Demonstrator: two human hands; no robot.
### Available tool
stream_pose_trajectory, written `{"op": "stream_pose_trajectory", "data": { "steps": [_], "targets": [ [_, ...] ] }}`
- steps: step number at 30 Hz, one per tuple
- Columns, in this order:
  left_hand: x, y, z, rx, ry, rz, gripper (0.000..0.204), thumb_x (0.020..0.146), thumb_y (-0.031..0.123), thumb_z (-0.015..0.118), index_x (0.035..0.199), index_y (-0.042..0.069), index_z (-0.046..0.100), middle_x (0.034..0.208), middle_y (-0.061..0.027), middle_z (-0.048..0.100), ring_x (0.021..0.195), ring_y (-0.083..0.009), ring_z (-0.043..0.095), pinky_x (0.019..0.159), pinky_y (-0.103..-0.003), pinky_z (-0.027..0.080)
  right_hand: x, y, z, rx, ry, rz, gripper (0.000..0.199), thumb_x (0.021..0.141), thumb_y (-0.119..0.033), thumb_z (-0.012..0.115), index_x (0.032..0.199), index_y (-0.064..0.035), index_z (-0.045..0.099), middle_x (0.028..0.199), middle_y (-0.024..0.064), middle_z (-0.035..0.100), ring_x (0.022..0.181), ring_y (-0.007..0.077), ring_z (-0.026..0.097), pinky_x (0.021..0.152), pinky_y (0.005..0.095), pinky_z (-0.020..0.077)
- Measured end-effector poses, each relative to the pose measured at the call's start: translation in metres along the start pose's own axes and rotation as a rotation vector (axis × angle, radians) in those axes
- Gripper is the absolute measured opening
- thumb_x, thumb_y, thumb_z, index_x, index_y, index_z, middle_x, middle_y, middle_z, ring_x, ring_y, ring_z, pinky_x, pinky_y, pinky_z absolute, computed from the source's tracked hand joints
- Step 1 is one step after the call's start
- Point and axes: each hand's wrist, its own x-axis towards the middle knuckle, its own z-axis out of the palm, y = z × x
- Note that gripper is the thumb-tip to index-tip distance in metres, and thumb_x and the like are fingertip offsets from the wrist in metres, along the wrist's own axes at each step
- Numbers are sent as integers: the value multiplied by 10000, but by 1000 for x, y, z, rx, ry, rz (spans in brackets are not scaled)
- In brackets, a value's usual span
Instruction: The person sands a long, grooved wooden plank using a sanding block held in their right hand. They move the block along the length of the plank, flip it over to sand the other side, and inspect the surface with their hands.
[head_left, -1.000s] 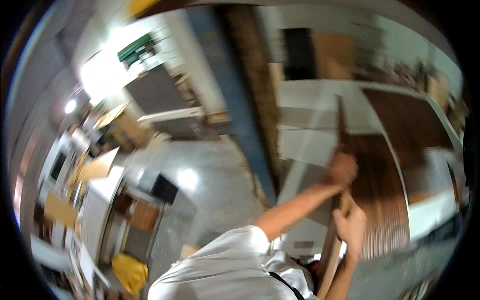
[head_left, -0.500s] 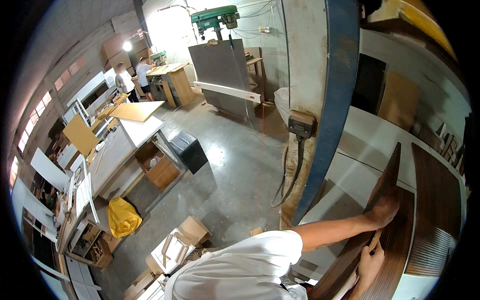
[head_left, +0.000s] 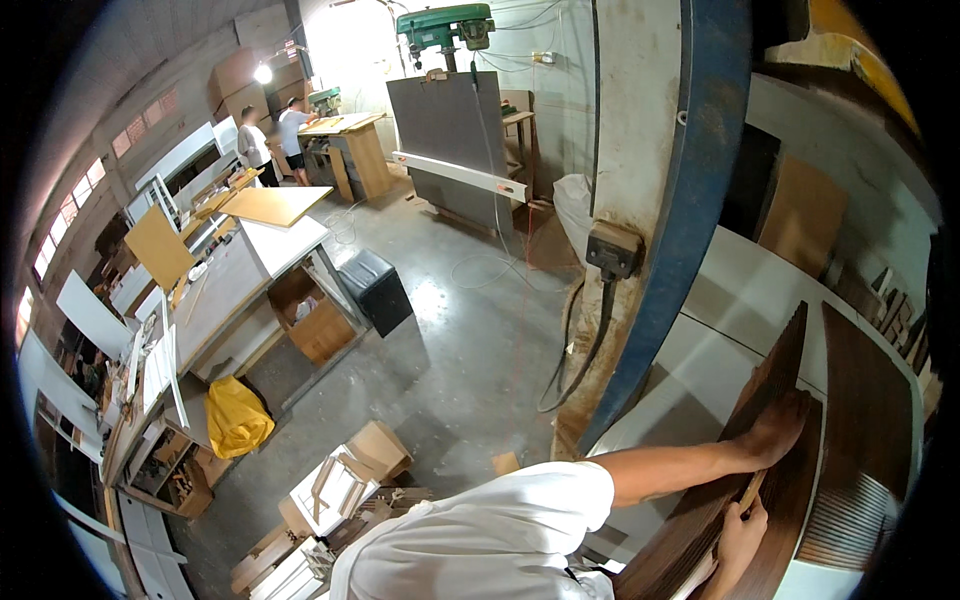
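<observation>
My left hand point(head_left: 776, 430) reaches across a tilted, dark brown grooved board point(head_left: 745, 425) and lies against the brown surface beyond its edge. Its fingers are in shadow, and I cannot make out their grip. Just below it, my right hand point(head_left: 741, 532) is closed around a thin, light wooden stick point(head_left: 752, 488), whose upper end points toward my left palm. Under both hands lies another dark brown ridged board point(head_left: 790, 500). A further brown board point(head_left: 868, 400), partly grooved and shiny at its lower end, is to the right.
A white work surface point(head_left: 735, 290) carries the boards. A blue-edged pillar point(head_left: 690, 200) with a socket and black cable point(head_left: 612, 255) stands on its left. Wood offcuts point(head_left: 350, 480) sit on the floor behind my sleeve. Two people work by a far bench point(head_left: 365, 160).
The view has shifted slightly, so the pillar appears farther right. My hands stay at nearly the same place on the boards, with the stick still in my right hand.
</observation>
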Motion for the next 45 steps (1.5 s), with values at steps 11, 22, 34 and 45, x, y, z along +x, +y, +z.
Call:
{"op": "stream_pose_trajectory", "data": {
  "steps": [11, 22, 34, 45],
  "targets": [
    [6, 37, 1, -78, -297, -82, 358, 1019, 143, 374, 1302, 20, 554, 1402, -157, 534, 1283, -332, 510, 1145, -432, 384, 10, 42, -27, 126, -77, 41, 536, 834, -125, 593, 1306, 125, 549, 1017, 182, 620, 912, 217, 576, 835, 360, 476],
    [-22, 8, -13, 151, -103, -14, 459, 997, 161, 475, 1388, -62, 383, 1145, -266, 608, 1013, -426, 624, 894, -482, 525, -13, 10, -32, 61, 27, -192, 521, 772, -239, 643, 1250, -32, 635, 820, 310, 663, 807, 479, 670, 757, 537, 541],
    [-14, 24, -59, -22, 52, -15, 718, 954, 204, 630, 1498, -90, 265, 1147, -206, 655, 1047, -402, 636, 910, -471, 514, -4, 5, -42, 71, -47, -147, 679, 752, -233, 642, 1273, 188, 530, 677, 311, 639, 665, 450, 670, 715, 493, 555],
    [28, -11, -50, -43, -279, -68, 834, 1003, 422, 526, 1559, -66, 141, 1537, -336, 310, 1408, -471, 352, 1171, -475, 318, -3, 3, -47, 70, -110, -96, 680, 786, -244, 598, 1300, 192, 508, 676, 299, 645, 679, 439, 682, 736, 480, 568]
  ]
}}
